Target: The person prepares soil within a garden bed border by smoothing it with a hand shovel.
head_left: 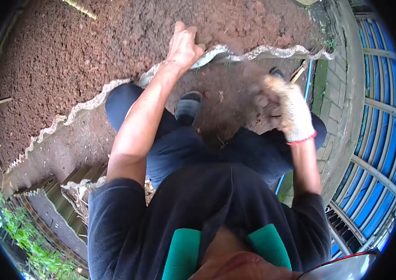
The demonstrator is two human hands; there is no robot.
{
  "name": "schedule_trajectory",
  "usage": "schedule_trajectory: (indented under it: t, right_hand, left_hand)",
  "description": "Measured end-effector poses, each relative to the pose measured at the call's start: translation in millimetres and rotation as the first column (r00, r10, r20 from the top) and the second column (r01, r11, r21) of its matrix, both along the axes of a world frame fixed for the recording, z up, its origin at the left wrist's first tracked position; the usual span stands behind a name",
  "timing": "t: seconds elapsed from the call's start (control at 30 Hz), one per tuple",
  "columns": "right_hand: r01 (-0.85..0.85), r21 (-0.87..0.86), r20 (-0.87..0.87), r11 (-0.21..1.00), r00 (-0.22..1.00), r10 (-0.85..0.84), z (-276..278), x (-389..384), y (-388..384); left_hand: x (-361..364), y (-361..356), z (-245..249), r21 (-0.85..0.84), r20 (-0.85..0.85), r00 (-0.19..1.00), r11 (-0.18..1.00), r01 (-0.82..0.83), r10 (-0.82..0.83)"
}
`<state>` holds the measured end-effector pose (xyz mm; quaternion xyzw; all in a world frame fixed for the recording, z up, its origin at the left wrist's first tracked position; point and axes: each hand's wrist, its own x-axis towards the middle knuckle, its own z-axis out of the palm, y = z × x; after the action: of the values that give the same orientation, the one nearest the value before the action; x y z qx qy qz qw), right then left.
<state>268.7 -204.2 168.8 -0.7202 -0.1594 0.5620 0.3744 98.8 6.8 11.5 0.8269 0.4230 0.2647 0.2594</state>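
My left hand (184, 49), bare, is at the near edge of a raised bed of reddish-brown soil (81, 51). Its fingers are curled downward against the soil, and whatever they may hold is hidden. My right hand (293, 109) wears a dirty white knitted glove with a red cuff and is over the ground by my right knee. Motion smears its fingers. Brown soil clumps (264, 101) and a dusty blur show just left of the glove, apparently loose in the air.
A wavy corrugated sheet (83, 105) edges the bed between me and the soil. My shoe (189, 107) stands on the dirt ground below it. At right are a blue pipe (309, 79), a block ledge (335, 98) and slats over blue sheeting (380, 149). Green plants (30, 233) grow lower left.
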Motion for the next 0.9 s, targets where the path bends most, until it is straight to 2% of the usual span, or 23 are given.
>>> schedule_trajectory:
  t: [0.03,0.07,0.1,0.13,0.17,0.2,0.23,0.27,0.37,0.4,0.43,0.47,0.5,0.53,0.57,0.6,0.63,0.67,0.73,0.8,0.83,0.87,0.9]
  right_hand:
    - [-0.313,0.284,0.293,0.906,0.928,0.229,-5,8,0]
    - [-0.699,0.314,0.848,0.643,0.511,0.142,-10,16,-1]
    - [-0.815,0.259,0.959,0.518,0.152,-0.24,-15,25,-1]
    - [-0.683,0.376,0.892,0.626,0.449,-0.046,-10,9,-3]
    - [-0.424,0.483,0.638,0.766,0.77,0.024,-5,-7,-5]
    - [-0.12,0.47,0.358,0.874,0.931,-0.064,0,-23,-8]
    - [-0.135,0.379,0.262,0.915,0.965,0.033,-40,-12,-15]
    - [-0.163,0.284,0.158,0.945,0.98,0.122,-63,-9,-16]
    - [0.065,0.042,-0.015,0.997,0.998,-0.064,-44,-15,-8]
    - [0.062,0.142,0.071,0.988,0.995,-0.073,-40,-16,-8]
    - [0.049,0.237,0.16,0.97,0.983,-0.089,-38,-16,-7]
    - [-0.061,0.386,0.293,0.92,0.954,-0.06,-40,-9,-10]
    - [-0.035,0.379,0.311,0.925,0.946,-0.091,-30,-13,-7]
    - [-0.053,0.418,0.298,0.907,0.951,-0.082,-29,-7,-9]
    - [0.046,0.351,0.143,0.935,0.984,-0.102,-22,-4,-12]
    - [0.053,0.292,0.102,0.955,0.991,-0.086,-20,-6,-12]
    - [0.057,0.231,0.061,0.971,0.995,-0.073,-18,-9,-12]
    - [-0.021,0.185,0.134,0.982,0.991,-0.005,-28,-13,-11]
    - [0.103,0.143,-0.103,0.984,0.991,-0.089,-52,-13,-11]
    - [-0.098,0.271,0.279,0.957,0.96,0.019,-41,-14,-18]
    - [-0.19,0.331,0.452,0.924,0.892,0.021,-33,-16,-17]
    - [-0.271,0.45,0.566,0.851,0.824,-0.037,-26,-19,-15]
    - [-0.338,0.477,0.626,0.811,0.779,-0.043,-31,-16,-15]
  left_hand:
    - [-3,-10,-3,0.014,-0.002,1.0,1.0,-0.01,0.01]
    - [0,-5,-1,0.059,0.011,1.0,0.998,-0.021,0.021]
    - [3,-1,4,0.002,-0.012,1.0,1.0,-0.009,0.009]
    - [2,-1,8,-0.066,-0.039,0.999,0.998,-0.001,-0.002]
    - [-1,1,10,-0.128,-0.066,0.998,0.992,-0.004,-0.005]
    - [-3,1,8,-0.113,-0.045,0.999,0.994,-0.01,0.005]
    - [-3,1,3,-0.094,-0.031,0.999,0.995,-0.02,0.018]
    - [-3,-1,0,-0.075,-0.014,1.0,0.997,-0.028,0.027]
    - [0,-13,5,0.043,0.014,0.995,0.994,0.098,-0.099]
    - [1,-14,7,0.135,-0.101,0.989,0.983,0.125,-0.112]
    - [4,-10,11,0.07,-0.147,0.984,0.991,0.111,-0.1]
    - [9,-7,16,0.005,-0.184,0.978,0.995,0.096,-0.093]
    - [15,2,-1,-0.054,-0.081,0.993,0.995,0.085,-0.089]
    - [22,11,-7,-0.119,0.025,0.996,0.989,0.087,-0.085]
    - [23,15,-16,-0.005,-0.144,0.981,0.991,0.132,-0.132]
    - [20,13,2,0.112,-0.302,0.941,0.975,0.193,-0.152]
    - [21,14,0,0.074,-0.155,0.987,0.996,0.058,-0.046]
    - [25,18,-4,0.016,-0.012,0.997,0.997,-0.072,0.072]
    - [27,35,-8,-0.388,0.392,0.92,0.908,0.157,0.009]
    - [16,22,30,-0.677,0.436,0.879,0.713,0.181,0.191]
    - [11,35,23,-0.294,0.261,0.962,0.956,-0.001,0.081]
    - [10,39,15,0.201,0.219,0.974,0.975,-0.098,0.053]
    - [4,41,15,0.136,0.086,0.991,0.984,-0.116,0.105]
